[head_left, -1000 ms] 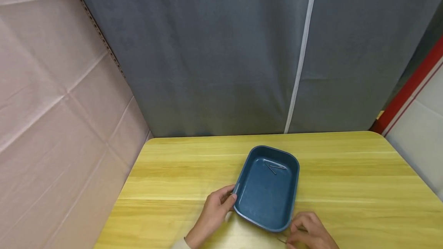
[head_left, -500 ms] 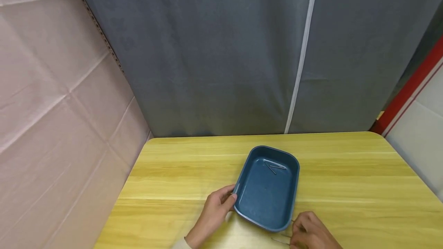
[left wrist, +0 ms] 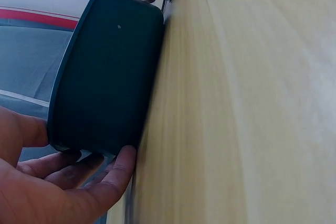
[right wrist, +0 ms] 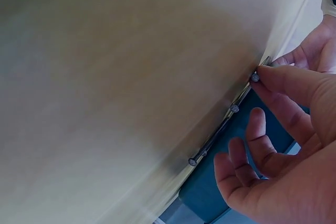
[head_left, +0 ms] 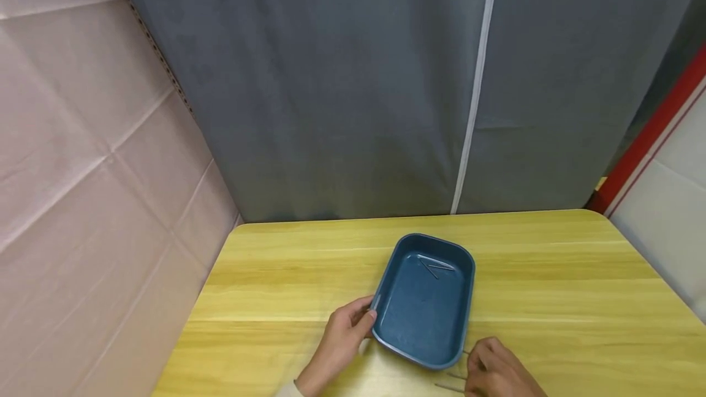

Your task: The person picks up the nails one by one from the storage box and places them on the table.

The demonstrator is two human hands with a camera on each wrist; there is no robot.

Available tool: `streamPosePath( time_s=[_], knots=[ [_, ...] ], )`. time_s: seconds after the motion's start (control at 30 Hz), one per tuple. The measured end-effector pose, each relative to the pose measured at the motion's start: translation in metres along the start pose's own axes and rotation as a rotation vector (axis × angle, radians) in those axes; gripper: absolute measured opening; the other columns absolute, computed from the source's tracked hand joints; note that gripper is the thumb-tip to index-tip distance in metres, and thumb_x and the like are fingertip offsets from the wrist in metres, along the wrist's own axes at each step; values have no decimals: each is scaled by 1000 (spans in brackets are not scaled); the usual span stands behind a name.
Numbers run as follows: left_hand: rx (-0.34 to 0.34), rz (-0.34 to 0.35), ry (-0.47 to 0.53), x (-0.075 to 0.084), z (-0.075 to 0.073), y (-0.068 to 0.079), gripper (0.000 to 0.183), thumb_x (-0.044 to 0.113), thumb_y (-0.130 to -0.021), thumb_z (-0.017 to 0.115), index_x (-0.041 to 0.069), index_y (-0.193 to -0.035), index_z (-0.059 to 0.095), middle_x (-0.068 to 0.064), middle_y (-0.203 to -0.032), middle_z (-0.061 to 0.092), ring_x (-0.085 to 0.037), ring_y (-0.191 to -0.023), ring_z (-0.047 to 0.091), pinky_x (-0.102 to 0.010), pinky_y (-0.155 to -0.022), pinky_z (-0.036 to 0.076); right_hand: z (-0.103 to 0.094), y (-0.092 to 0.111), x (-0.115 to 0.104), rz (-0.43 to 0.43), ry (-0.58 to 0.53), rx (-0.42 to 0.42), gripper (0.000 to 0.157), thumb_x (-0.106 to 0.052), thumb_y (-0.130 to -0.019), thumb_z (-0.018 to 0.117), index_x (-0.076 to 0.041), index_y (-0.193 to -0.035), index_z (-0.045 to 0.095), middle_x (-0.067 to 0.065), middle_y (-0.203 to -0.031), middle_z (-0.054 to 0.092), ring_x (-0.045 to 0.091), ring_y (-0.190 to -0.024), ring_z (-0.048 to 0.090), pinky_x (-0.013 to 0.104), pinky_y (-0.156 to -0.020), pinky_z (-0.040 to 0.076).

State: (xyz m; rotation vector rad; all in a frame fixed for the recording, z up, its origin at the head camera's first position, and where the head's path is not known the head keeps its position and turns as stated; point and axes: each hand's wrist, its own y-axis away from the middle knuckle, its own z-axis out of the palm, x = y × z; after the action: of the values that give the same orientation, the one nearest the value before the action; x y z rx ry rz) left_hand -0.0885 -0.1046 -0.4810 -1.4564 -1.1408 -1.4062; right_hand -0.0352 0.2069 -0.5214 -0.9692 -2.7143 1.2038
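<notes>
In the head view a blue plastic tray (head_left: 423, 317) stands on the table, with a few thin nails (head_left: 436, 267) lying inside near its far end. My left hand (head_left: 343, 334) holds its left side, thumb by the rim; the left wrist view shows the fingers under the rim, against the outer wall (left wrist: 110, 72). Beside the tray's near right corner is my right hand (head_left: 496, 367). Its thumb and index finger pinch a nail (right wrist: 255, 77) by the head in the right wrist view. More nails (right wrist: 234, 108) lie on the table around that hand.
The wooden table (head_left: 557, 287) runs back to a grey curtain (head_left: 342, 90). A pale cloth wall (head_left: 110, 213) borders it on the left, a white panel with a red edge (head_left: 651, 133) on the right.
My right hand has shifted slightly right and its fingers have moved at the nails, which now show more plainly left of it. The left hand and tray stay put.
</notes>
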Motion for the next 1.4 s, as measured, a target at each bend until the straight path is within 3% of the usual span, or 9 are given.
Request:
streamPosePath(
  time_s=[0.17, 0.27, 0.5, 0.7, 0.8, 0.97, 1.2, 1.4],
  knots=[
    [2, 0, 0, -1, 0, 1, 38, 14, -104, 56, -4, -138, 56, -19, -119, 69, -32, -104, 69, -33, -80, 63, 1, 2, 2, -10, -20, -10, 28, -30, -57, 90, -40, -64, 64, -23, -90, 47, 1, -87, 39, 12, -70, 31],
    [-2, 0, 2, 0, 0, 0, 38, 14, -104, 56, -4, -138, 56, -19, -119, 69, -33, -104, 69, -32, -81, 63, -3, -1, 0, 12, -34, -28, 34, -19, -57, 91, -38, -69, 67, -22, -91, 48, 0, -88, 39, 10, -70, 32],
    [-3, 3, 15, 0, 0, 0, 39, 13, -104, 56, -5, -138, 56, -20, -119, 69, -34, -102, 69, -32, -79, 64, -25, -22, -6, 210, -31, -29, 39, -10, -61, 94, -37, -79, 72, -25, -95, 53, -1, -90, 44, 8, -71, 39],
    [-6, 2, 18, 0, -1, -1, 38, 14, -104, 56, -3, -139, 56, -20, -120, 68, -34, -104, 69, -32, -79, 64, -33, -38, -4, 334, -32, 69, 43, -2, -59, 93, -32, -84, 74, -19, -97, 58, 2, -94, 50, 2, -83, 41],
    [-10, 0, 18, 0, -1, -1, 38, 14, -104, 56, -4, -139, 56, -20, -119, 69, -34, -103, 69, -32, -79, 64, -34, -45, -1, 374, -27, 104, 40, 1, -61, 91, -28, -84, 75, -15, -98, 61, 4, -97, 51, 2, -88, 40],
    [-9, -7, 22, 0, -1, -1, 38, 14, -104, 56, -3, -139, 56, -20, -121, 68, -34, -104, 69, -33, -80, 63, -33, -57, 5, 492, -6, 78, 29, -5, -69, 91, -24, -86, 77, -14, -101, 61, 2, -100, 48, 2, -83, 39],
    [-9, -5, 24, -1, -1, -1, 38, 14, -104, 56, -3, -139, 56, -20, -120, 69, -35, -104, 69, -33, -79, 64, -27, -70, 19, 430, 16, 112, 24, -4, -69, 90, -15, -86, 78, -8, -101, 64, 13, -101, 50, 16, -84, 40],
    [-8, -6, 27, -1, -1, -2, 38, 14, -104, 56, -3, -139, 56, -20, -121, 68, -34, -104, 69, -33, -80, 64, -21, -79, 31, 406, 65, 86, 20, -9, -70, 89, -15, -85, 78, -8, -100, 63, 15, -101, 50, 20, -82, 41]
  ],
)
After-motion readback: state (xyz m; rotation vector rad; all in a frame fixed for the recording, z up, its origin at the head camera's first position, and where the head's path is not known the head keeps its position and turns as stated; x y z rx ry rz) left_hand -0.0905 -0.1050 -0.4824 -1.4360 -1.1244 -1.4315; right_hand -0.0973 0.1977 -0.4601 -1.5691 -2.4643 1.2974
